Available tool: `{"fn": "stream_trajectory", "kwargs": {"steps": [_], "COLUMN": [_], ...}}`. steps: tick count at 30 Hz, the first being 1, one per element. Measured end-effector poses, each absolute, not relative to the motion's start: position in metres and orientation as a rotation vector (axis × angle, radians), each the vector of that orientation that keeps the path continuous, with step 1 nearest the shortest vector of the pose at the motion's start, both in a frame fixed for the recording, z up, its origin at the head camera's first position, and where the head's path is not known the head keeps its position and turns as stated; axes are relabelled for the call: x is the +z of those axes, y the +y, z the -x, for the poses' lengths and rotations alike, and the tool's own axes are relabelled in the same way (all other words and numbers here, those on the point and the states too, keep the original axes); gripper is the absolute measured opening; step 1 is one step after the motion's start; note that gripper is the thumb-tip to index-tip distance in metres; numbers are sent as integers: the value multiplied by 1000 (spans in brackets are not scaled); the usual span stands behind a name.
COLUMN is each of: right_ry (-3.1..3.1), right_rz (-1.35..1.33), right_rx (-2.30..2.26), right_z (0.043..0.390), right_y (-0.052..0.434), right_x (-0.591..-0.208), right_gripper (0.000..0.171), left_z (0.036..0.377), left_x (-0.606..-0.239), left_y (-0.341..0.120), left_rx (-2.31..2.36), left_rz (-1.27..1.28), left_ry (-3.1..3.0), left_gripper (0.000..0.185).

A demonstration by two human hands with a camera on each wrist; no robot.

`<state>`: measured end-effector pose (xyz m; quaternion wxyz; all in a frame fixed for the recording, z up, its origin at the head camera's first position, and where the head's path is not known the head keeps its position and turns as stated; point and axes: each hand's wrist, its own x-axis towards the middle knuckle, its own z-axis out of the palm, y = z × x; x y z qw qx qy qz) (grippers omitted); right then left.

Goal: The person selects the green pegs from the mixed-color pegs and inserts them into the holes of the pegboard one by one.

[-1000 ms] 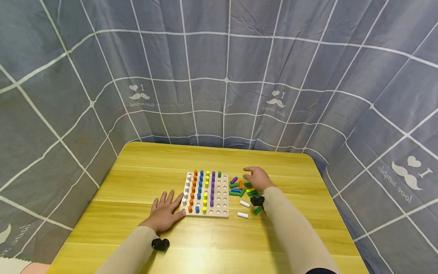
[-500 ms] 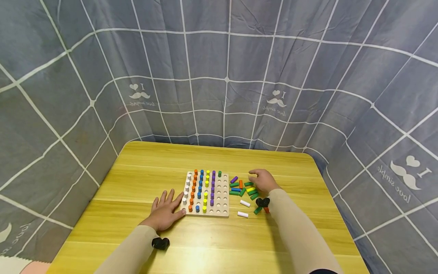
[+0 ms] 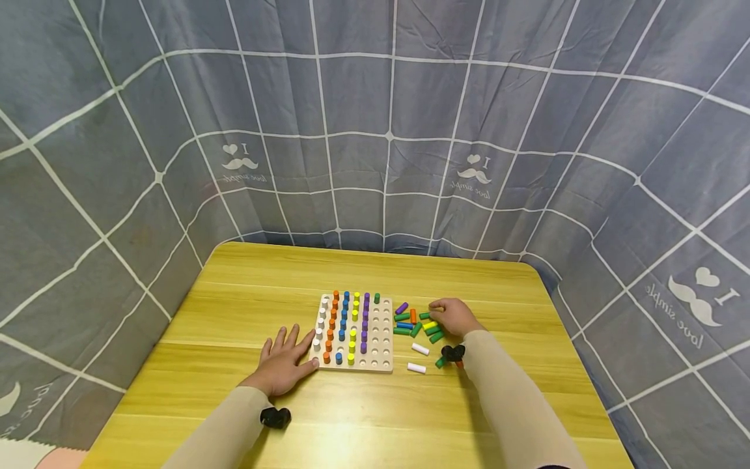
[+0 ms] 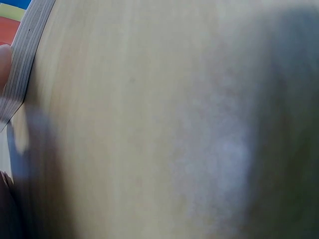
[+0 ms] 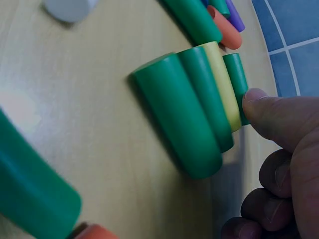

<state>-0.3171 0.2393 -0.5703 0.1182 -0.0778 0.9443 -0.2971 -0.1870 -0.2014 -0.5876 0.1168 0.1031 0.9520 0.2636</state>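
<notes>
Pegboard roughly half filled, right columns empty; left hand flat, fingers spread, at its 7 o'clock corner; right hand fingers curled, thumb touching a green peg in the loose pile at 3 o'clock.

The grey checked curtain carries a repeated white motif of "I", a heart and a moustache above the script line "love simple", printed at about 10, 1 and 3 o'clock from the table.
</notes>
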Motion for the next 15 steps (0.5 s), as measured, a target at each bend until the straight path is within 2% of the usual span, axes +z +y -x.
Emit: {"fn": "stream_trajectory", "kwargs": {"steps": [15], "right_ry": [2748], "right_rz": [195], "right_rx": [-886], "right_z": [318], "right_y": [242], "right_x": [-581], "right_gripper": [31], "left_z": [185], "left_x": [-581], "left_y": [-200], "left_rx": [724], "left_rz": [-292], "left_ry": [2773], "left_gripper": [78]}}
